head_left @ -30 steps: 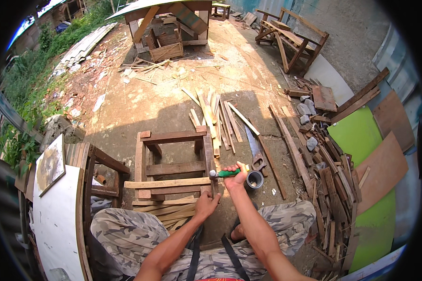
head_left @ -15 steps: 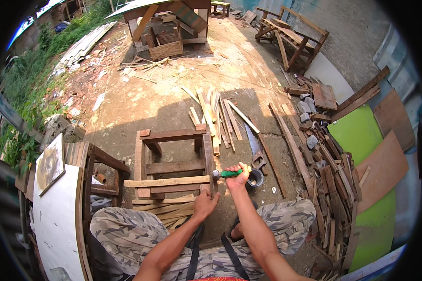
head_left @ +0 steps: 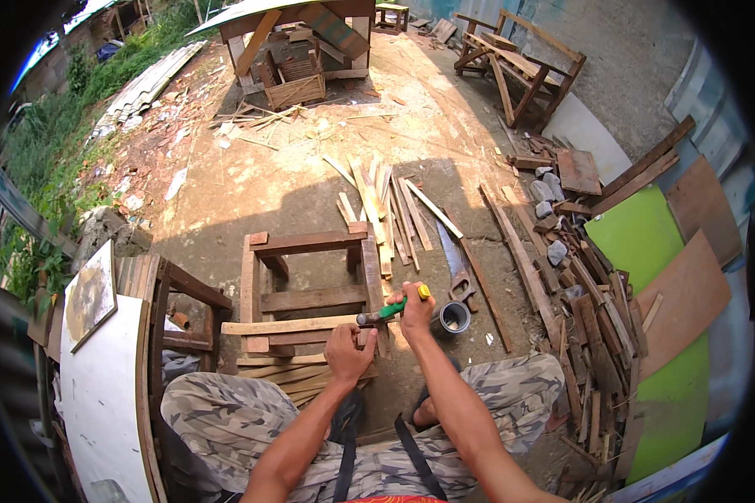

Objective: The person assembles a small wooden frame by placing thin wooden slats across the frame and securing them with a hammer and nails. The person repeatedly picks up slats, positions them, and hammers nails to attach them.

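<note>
A dark wooden stool frame stands in front of my knees. One pale wooden slat lies across its near end. At the slat's right end, my left hand is closed against the frame's near right corner; whatever its fingertips pinch is too small to make out. My right hand grips a hammer by its green and yellow handle. The hammer's head is low over the slat's right end, just beside my left fingertips. A grey can stands on the ground right of my right hand.
A handsaw lies beyond the can. Loose slats are spread past the frame, and more strips lie below it. Scrap wood is piled on the right. A white-topped table stands at left, a wooden bench farther back.
My left hand has moved left and up to the slat's right end. The hammer has swung left with its head now at that end, its yellow butt tilted up.
</note>
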The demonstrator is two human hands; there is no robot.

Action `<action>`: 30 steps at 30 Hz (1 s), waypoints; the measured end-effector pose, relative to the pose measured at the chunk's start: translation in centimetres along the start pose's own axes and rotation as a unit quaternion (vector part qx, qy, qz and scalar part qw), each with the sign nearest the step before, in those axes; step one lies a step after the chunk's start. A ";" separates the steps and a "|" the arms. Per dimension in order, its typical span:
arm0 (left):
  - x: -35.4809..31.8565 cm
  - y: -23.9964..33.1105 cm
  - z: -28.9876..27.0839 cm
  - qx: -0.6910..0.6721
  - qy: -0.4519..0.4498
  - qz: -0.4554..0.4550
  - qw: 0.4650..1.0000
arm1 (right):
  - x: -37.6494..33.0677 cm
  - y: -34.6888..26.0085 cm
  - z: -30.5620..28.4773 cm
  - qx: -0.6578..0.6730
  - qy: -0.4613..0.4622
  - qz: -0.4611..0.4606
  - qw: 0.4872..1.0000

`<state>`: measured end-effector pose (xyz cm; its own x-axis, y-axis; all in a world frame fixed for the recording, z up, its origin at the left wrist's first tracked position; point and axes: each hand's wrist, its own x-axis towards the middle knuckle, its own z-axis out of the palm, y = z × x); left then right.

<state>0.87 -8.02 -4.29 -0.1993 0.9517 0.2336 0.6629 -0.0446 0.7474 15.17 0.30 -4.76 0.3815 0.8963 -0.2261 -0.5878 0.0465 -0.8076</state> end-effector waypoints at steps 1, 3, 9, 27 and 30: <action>1.1 0.4 -0.2 0.020 0.044 0.111 0.993 | 0.1 0.1 0.0 -0.016 -0.001 -0.002 1.000; 3.8 1.0 -0.2 0.082 0.060 0.251 0.963 | 0.3 0.3 -0.1 -0.072 0.016 -0.009 0.997; 7.9 1.9 2.2 0.121 -0.144 0.278 0.942 | 1.3 -1.6 -2.6 -0.283 -0.098 -0.028 0.954; 8.9 -1.5 2.3 0.019 -0.131 0.274 0.952 | 5.9 -7.5 1.2 0.010 -0.169 0.078 0.982; 8.4 -1.9 3.0 0.017 -0.145 0.276 0.950 | 6.1 -9.5 1.9 0.060 -0.029 -0.018 0.998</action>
<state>0.15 0.95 -5.60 0.3881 0.8306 0.3994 0.6329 -0.5552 0.5396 21.72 6.14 2.53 0.3639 0.9170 -0.1635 -0.6576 0.1287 -0.7423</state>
